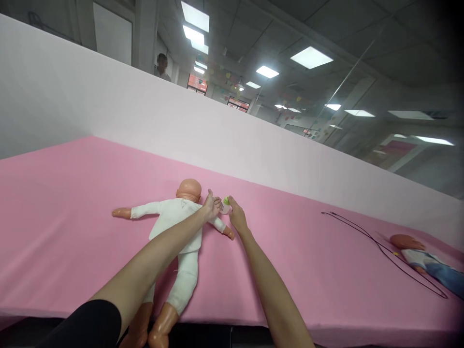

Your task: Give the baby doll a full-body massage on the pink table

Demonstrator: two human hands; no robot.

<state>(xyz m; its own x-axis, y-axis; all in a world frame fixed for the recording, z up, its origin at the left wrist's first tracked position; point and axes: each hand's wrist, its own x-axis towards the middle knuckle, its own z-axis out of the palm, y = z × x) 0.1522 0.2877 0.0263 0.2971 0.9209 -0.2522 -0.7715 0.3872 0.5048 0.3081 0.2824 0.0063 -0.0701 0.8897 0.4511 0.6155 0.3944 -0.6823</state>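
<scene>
A baby doll point(174, 220) in a white top and white trousers lies stretched out on the pink padded surface, its bald head toward the wall and its arms spread. My left hand point(211, 205) is beside the doll's head and shoulder, palm turned up and fingers extended. Close to those fingertips, my right hand point(237, 215) grips a small clear bottle point(225, 209) with a green cap or top. The bottle is tilted toward the left palm. Whether anything lies in that palm is too small to tell. My left forearm crosses over the doll's body.
To the right, a second doll point(431, 261) in blue and white clothes lies near a looped black cord point(377, 241). A white wall point(217, 135) with glass above it borders the pink surface point(290, 251) at the back. Beyond the glass a person point(163, 67) is visible.
</scene>
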